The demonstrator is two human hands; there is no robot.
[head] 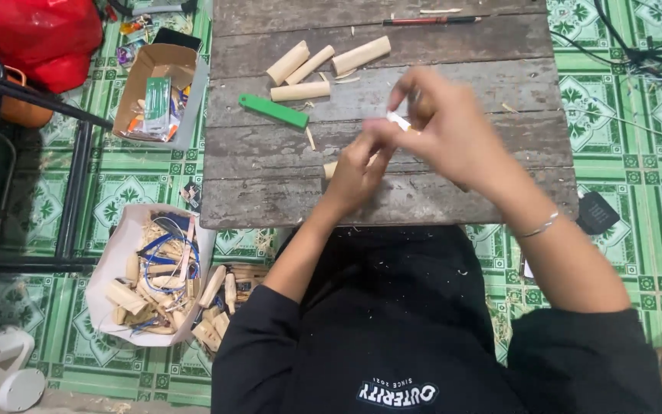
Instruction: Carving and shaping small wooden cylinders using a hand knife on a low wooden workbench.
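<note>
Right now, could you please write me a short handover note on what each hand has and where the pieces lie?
Left hand: closed on a short pale wooden piece at the middle of the wooden table.
Right hand: pinching a small white item just above the left hand; too blurred to identify.
On the table: four cut wooden sticks at the far side, a green flat bar beside them, a red pencil at the far edge.
On the floor: a white bag holding wood offcuts and shavings, with more offcuts spilled next to it.
How far the held piece has been worked cannot be seen.
</note>
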